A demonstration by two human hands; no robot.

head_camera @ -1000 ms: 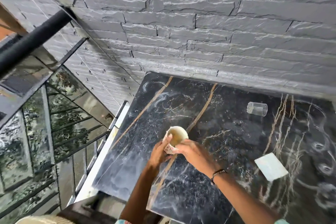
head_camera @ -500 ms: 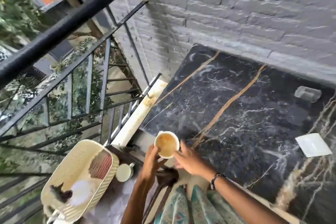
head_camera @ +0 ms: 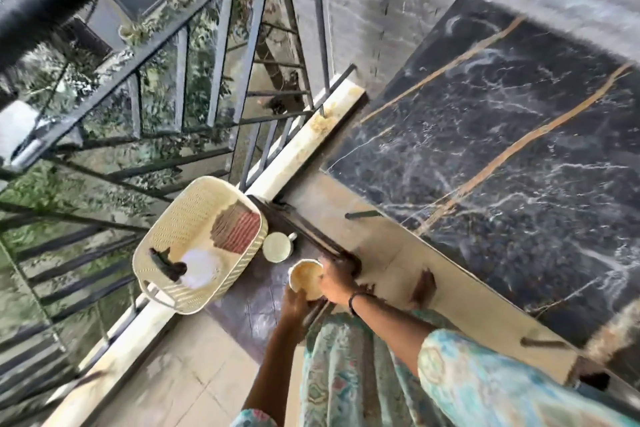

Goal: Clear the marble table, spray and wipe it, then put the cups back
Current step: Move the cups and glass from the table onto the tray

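A person held a stained cup (head_camera: 307, 279) in both hands above a low, dark side surface (head_camera: 249, 302) set between a balcony railing (head_camera: 221, 55) and the black marble table (head_camera: 512, 156). The left hand (head_camera: 294, 303) cupped the cup from below, its fingers curled around the near wall, while the right hand (head_camera: 337, 279) gripped the far side of the rim, a dark band (head_camera: 352, 302) circling that wrist. The cup stood upright, its inside coated brown, clear of the marble table's near-left corner. Just beyond it, a second pale cup (head_camera: 277, 247) with a handle sat on the side surface, touching or nearly touching a cream woven basket (head_camera: 180, 218) at the surface's left edge. Inside the basket lay a reddish folded cloth (head_camera: 239, 230), something white and a dark object, both too blurred to identify. The part of the marble table in view showed gold and white veins. A patterned turquoise sleeve (head_camera: 485, 378) covered the right upper arm.
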